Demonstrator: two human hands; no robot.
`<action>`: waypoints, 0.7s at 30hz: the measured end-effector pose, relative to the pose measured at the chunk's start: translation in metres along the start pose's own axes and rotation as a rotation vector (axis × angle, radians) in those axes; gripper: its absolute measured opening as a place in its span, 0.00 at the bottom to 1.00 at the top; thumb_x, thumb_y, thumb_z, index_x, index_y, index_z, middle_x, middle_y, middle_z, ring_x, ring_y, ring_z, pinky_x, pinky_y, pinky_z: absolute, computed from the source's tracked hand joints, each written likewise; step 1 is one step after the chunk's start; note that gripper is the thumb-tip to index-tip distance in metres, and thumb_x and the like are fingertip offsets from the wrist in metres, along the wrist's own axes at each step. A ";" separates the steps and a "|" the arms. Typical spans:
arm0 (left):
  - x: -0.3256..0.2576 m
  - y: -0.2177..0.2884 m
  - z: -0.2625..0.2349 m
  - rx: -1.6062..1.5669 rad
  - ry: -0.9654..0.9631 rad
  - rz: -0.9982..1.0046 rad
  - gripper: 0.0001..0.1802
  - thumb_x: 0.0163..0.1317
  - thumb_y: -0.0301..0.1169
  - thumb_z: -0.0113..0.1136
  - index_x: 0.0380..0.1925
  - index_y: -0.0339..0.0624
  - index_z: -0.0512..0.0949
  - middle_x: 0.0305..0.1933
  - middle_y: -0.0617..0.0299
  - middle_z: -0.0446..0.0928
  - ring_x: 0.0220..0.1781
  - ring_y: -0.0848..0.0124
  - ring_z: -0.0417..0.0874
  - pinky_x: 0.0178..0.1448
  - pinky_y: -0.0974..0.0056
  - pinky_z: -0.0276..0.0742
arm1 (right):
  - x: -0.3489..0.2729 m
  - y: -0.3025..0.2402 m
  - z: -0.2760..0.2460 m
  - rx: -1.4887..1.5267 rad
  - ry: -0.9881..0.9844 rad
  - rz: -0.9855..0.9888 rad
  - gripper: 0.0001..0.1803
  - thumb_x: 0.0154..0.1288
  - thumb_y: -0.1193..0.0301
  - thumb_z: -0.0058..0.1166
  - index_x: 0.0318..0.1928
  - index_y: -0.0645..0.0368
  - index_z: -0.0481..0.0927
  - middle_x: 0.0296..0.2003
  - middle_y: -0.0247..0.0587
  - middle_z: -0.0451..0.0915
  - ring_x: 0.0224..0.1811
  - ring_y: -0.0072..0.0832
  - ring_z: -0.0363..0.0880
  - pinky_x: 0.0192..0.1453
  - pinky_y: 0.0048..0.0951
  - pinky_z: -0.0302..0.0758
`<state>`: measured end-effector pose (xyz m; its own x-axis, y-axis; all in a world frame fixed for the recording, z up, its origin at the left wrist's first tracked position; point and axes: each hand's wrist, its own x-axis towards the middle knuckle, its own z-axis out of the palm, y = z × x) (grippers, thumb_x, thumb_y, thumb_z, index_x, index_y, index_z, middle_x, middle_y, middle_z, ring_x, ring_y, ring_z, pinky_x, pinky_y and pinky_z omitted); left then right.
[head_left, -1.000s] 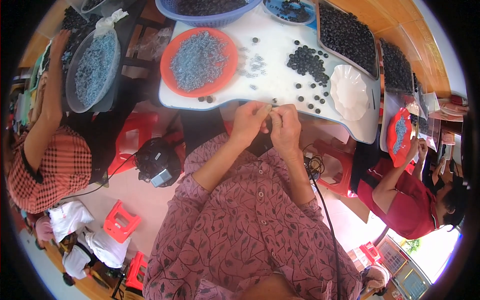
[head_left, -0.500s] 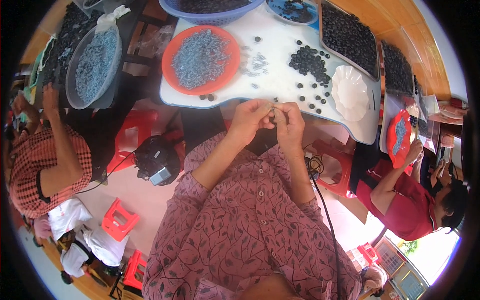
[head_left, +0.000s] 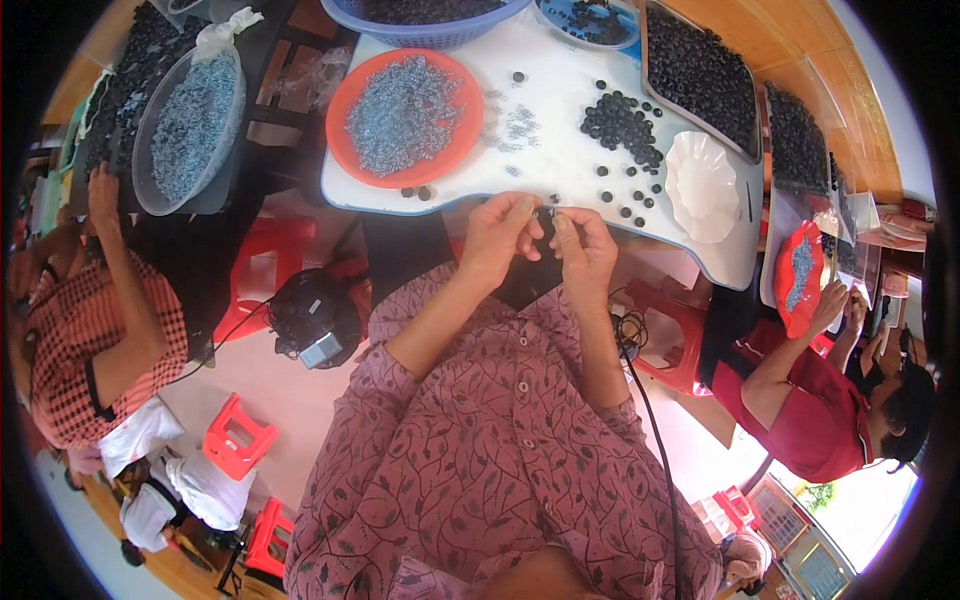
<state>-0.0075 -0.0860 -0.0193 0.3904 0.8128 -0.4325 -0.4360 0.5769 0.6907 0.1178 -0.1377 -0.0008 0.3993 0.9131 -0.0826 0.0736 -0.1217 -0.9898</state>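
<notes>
Just off the table's front edge, my left hand [head_left: 495, 238] and my right hand [head_left: 586, 245] meet with fingers pinched. Between the fingertips shows a small black piece [head_left: 545, 216], partly covered by thumbs and fingers; its exact shape is hard to make out. Ahead on the white table [head_left: 520, 180] lies a loose pile of small black round caps [head_left: 615, 125], with several more scattered toward me. An orange-red plate [head_left: 338, 150] heaped with small bluish, clear-looking pieces [head_left: 405, 115] stands to the left. Beside it lie a few of the same bluish pieces [head_left: 520, 125].
A white scalloped dish [head_left: 700, 185] and a tray of black pieces [head_left: 700, 75] are at right. A blue basket [head_left: 430, 38] stands at the back. Co-workers sit on both sides, one in checks [head_left: 110, 340], one in dark red [head_left: 800, 410]. A cable [head_left: 660, 440] runs by my right arm.
My hands have drawn slightly apart, and a dark piece now shows between the fingertips. The right co-worker's hands have shifted beside the red dish.
</notes>
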 end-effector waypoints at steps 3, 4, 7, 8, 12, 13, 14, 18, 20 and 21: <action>-0.002 -0.001 0.006 0.053 0.023 0.057 0.11 0.69 0.32 0.54 0.42 0.34 0.77 0.23 0.63 0.76 0.18 0.79 0.72 0.21 0.73 0.74 | -0.001 -0.006 0.005 0.033 -0.001 -0.024 0.04 0.68 0.76 0.54 0.42 0.62 0.78 0.30 0.30 0.78 0.28 0.13 0.73 0.32 0.16 0.71; -0.002 -0.002 0.007 0.085 0.033 0.097 0.11 0.69 0.31 0.53 0.42 0.34 0.77 0.23 0.64 0.75 0.18 0.80 0.72 0.21 0.74 0.73 | -0.002 -0.005 0.007 0.033 0.000 -0.024 0.04 0.68 0.76 0.54 0.42 0.62 0.78 0.30 0.30 0.78 0.28 0.13 0.73 0.32 0.16 0.71; -0.001 -0.008 0.008 0.196 0.020 0.213 0.10 0.70 0.32 0.53 0.43 0.36 0.77 0.25 0.66 0.76 0.19 0.82 0.72 0.23 0.75 0.71 | -0.004 -0.003 0.013 0.082 0.002 -0.045 0.04 0.69 0.76 0.53 0.42 0.62 0.78 0.29 0.29 0.78 0.28 0.12 0.72 0.31 0.15 0.71; -0.001 -0.009 0.008 0.196 0.020 0.213 0.10 0.70 0.32 0.53 0.43 0.36 0.77 0.25 0.66 0.76 0.19 0.82 0.72 0.23 0.75 0.71 | -0.004 -0.002 0.015 0.069 0.005 -0.063 0.04 0.68 0.77 0.54 0.42 0.62 0.78 0.28 0.29 0.78 0.27 0.12 0.72 0.31 0.15 0.71; -0.001 -0.008 0.010 0.248 0.050 0.255 0.09 0.70 0.30 0.53 0.42 0.34 0.77 0.25 0.66 0.76 0.20 0.82 0.72 0.23 0.75 0.70 | -0.004 0.006 0.016 0.013 0.025 -0.136 0.04 0.67 0.78 0.55 0.41 0.62 0.78 0.28 0.29 0.78 0.26 0.11 0.71 0.29 0.15 0.72; -0.001 -0.009 0.010 0.245 0.062 0.261 0.09 0.69 0.29 0.52 0.42 0.33 0.77 0.24 0.64 0.76 0.19 0.81 0.73 0.23 0.74 0.70 | -0.004 0.006 0.016 0.013 0.026 -0.136 0.04 0.67 0.78 0.55 0.41 0.62 0.78 0.28 0.29 0.78 0.26 0.11 0.71 0.29 0.15 0.72; -0.001 -0.010 0.010 0.245 0.061 0.260 0.09 0.69 0.29 0.52 0.42 0.33 0.77 0.24 0.64 0.76 0.19 0.81 0.73 0.23 0.74 0.70 | -0.004 0.007 0.016 0.004 0.041 -0.129 0.04 0.67 0.78 0.56 0.41 0.63 0.78 0.28 0.29 0.78 0.26 0.11 0.71 0.29 0.15 0.71; 0.001 -0.012 0.008 0.178 0.057 0.237 0.09 0.69 0.29 0.53 0.42 0.34 0.77 0.25 0.64 0.77 0.20 0.80 0.73 0.23 0.74 0.71 | -0.003 0.008 0.016 0.001 0.061 -0.111 0.04 0.66 0.77 0.57 0.41 0.62 0.79 0.28 0.29 0.78 0.26 0.12 0.72 0.29 0.16 0.71; 0.001 -0.012 0.007 0.149 0.052 0.225 0.10 0.69 0.30 0.54 0.42 0.34 0.77 0.25 0.63 0.77 0.20 0.80 0.73 0.23 0.74 0.72 | 0.001 0.009 0.012 -0.064 0.126 -0.119 0.05 0.66 0.76 0.57 0.40 0.63 0.79 0.28 0.30 0.79 0.26 0.13 0.72 0.30 0.17 0.72; 0.000 -0.009 0.009 0.109 0.066 0.164 0.10 0.68 0.30 0.55 0.42 0.34 0.77 0.26 0.63 0.77 0.20 0.80 0.73 0.24 0.73 0.75 | 0.003 0.009 0.009 -0.129 0.194 -0.126 0.05 0.65 0.76 0.58 0.40 0.63 0.79 0.28 0.31 0.79 0.27 0.13 0.73 0.30 0.18 0.72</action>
<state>0.0031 -0.0919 -0.0201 0.2653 0.9009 -0.3435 -0.3976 0.4268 0.8122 0.1115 -0.1326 -0.0109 0.5466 0.8339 0.0764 0.2445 -0.0717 -0.9670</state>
